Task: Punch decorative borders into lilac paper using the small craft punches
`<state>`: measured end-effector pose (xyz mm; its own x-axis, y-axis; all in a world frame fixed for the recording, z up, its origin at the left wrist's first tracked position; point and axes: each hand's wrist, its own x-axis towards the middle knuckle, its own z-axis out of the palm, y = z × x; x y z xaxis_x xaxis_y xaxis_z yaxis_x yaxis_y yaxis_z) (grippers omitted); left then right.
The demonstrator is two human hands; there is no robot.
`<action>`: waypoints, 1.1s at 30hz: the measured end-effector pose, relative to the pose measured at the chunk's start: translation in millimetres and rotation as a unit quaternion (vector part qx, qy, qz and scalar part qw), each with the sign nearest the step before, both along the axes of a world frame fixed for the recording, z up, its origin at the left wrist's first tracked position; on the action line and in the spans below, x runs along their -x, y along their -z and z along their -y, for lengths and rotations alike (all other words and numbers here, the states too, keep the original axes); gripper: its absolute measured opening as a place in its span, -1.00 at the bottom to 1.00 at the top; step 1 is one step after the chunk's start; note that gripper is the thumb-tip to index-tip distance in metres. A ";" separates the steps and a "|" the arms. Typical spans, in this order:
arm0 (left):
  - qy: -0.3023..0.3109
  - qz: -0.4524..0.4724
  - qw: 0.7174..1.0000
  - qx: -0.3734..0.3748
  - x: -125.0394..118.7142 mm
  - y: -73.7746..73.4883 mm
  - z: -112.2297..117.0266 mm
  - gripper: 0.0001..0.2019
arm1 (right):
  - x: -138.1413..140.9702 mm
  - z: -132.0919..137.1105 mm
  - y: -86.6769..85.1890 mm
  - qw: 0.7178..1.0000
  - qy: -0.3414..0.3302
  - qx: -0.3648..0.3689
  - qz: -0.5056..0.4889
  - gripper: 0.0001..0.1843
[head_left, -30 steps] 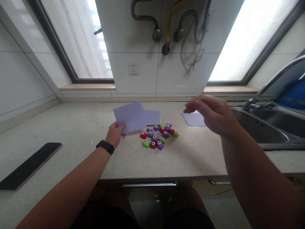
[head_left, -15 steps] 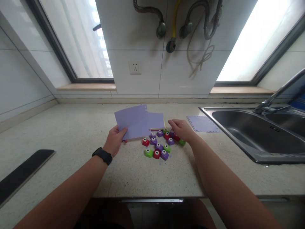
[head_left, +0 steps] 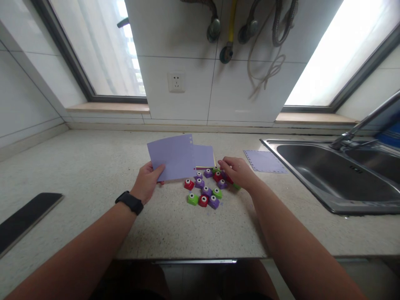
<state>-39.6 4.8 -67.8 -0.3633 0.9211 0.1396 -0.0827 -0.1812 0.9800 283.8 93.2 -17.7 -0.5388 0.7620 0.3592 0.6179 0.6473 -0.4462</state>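
My left hand (head_left: 146, 181), with a black watch on its wrist, pinches a lilac sheet of paper (head_left: 171, 158) by its lower left edge. The sheet is tilted up, and small holes run down its upper right edge. My right hand (head_left: 237, 170) is over the right side of a group of small craft punches, its fingers curled. What they hold, if anything, is hidden. The group includes a red punch (head_left: 188, 184), a green punch (head_left: 193, 199) and a purple punch (head_left: 213, 202). Behind the held sheet lies a stack of paper (head_left: 203, 155), lilac on top.
Another lilac sheet (head_left: 265, 161) with holes along its edges lies right of my right hand, beside the steel sink (head_left: 312, 166). A flat dark object (head_left: 29, 221) rests at the left of the counter (head_left: 175, 233). A wall socket (head_left: 176, 82) and pipes are at the back.
The view has shifted slightly. My left hand still holds the lilac sheet in much the same pose. My right hand stays over the punches, its fingers turned a little.
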 end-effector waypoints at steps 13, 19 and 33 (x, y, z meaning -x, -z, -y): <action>-0.006 0.000 1.000 -0.005 -1.1 -1.0 0.5 -0.67 | 8.7 9.5 -2.6 0.997 -0.077 0.005 0.028 -0.71; -0.006 -0.002 1.000 -0.001 -1.3 -1.4 0.3 -0.67 | 6.8 10.8 -5.4 0.997 -0.080 0.001 0.022 -0.75; 0.000 -0.007 1.000 0.000 -1.3 -1.1 0.4 -0.65 | 37.4 10.8 -1.3 0.984 -0.081 -0.089 0.133 -0.78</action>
<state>-38.3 4.4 -66.7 -0.3622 0.9207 0.1453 -0.0694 -0.1820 0.9808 246.4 82.4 -16.5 -0.7412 0.5964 0.3082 0.5800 0.8001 -0.1533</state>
